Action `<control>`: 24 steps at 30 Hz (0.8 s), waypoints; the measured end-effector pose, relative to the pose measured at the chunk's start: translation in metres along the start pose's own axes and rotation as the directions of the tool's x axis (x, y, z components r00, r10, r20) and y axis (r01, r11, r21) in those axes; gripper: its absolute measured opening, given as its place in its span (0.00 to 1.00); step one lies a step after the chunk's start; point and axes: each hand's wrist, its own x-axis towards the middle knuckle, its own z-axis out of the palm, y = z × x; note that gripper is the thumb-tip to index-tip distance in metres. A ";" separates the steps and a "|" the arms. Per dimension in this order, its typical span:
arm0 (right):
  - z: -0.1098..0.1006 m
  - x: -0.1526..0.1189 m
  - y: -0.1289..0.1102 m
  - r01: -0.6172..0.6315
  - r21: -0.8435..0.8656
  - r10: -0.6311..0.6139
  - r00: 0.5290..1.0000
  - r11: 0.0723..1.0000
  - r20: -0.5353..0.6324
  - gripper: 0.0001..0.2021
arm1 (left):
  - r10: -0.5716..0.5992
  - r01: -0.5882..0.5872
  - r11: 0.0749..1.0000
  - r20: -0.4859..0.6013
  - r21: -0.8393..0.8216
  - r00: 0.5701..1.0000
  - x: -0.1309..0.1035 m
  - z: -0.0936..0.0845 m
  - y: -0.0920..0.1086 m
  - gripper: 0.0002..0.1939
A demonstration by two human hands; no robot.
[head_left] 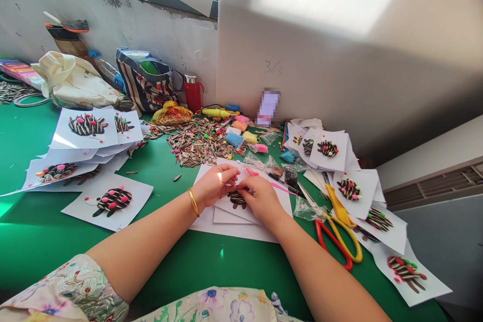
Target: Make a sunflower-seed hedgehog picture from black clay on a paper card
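Observation:
Both my hands meet above white paper sheets [234, 218] at the middle of the green table. My left hand [217, 183] has thumb and forefinger pinched together; what it holds, if anything, is too small to make out. Close beside it, my right hand [262, 198] has its fingertips pressed together over the paper, and whatever they grip is hidden. Partly covered by my fingers is a dark striped seed figure [237, 198] on the top sheet. A pink strip [279, 187] lies on the sheets just behind my right hand.
Seeds [198, 143] are heaped behind the sheets, near soft coloured clay packets [234, 140]. Paper cards with seed figures [113, 199] lie left, more cards [354, 193] right. Scissors [339, 241] rest right of my right forearm. A red flask [193, 94] stands by the wall.

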 end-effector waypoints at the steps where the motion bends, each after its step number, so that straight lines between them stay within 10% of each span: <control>1: 0.000 0.000 -0.001 0.002 -0.001 -0.002 1.000 1.000 0.001 0.06 | -0.002 0.002 1.000 -0.002 0.002 1.000 0.000 0.000 0.000 0.14; 24: -0.018 -0.004 -0.002 0.094 0.145 -0.059 0.972 0.985 -0.226 0.09 | 0.067 -0.068 0.998 0.098 0.003 0.993 -0.003 -0.001 0.001 0.18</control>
